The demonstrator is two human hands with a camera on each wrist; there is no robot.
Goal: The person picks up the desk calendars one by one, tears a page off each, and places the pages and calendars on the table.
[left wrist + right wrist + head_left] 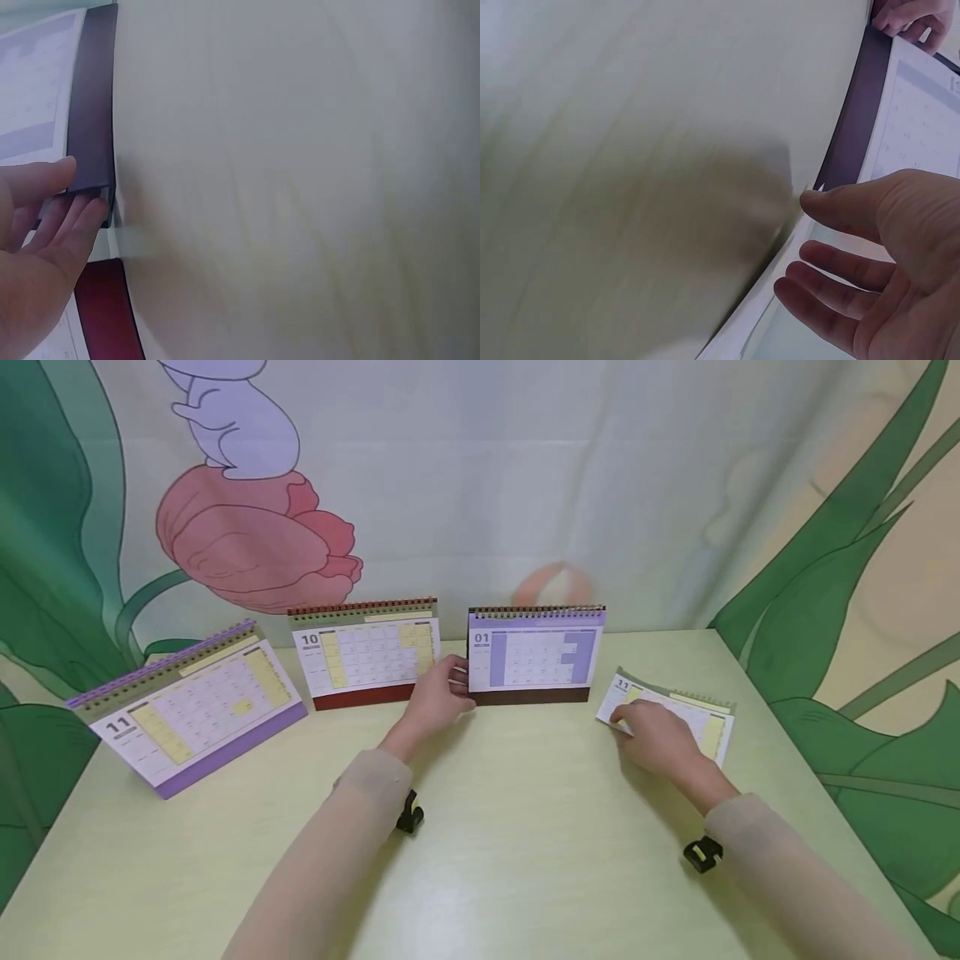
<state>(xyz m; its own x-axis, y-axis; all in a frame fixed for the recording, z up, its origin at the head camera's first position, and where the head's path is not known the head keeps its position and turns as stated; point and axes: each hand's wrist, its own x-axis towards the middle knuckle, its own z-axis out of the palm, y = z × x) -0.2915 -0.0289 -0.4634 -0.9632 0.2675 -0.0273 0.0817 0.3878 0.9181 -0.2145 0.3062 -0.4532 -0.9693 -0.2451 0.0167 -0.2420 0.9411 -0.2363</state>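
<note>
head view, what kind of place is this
Probably a staged tabletop set rather than a lived-in room: a pale green table backed by a hung cloth backdrop printed with a cartoon tulip and leaves, and four desk calendars laid out in a row, two under the hands.

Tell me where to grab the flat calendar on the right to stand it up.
Grip the flat calendar by its spiral-bound far edge, reaching over from the near side. It lies flat on the table, the right hand rests on its left corner, and that edge looks free.
</note>
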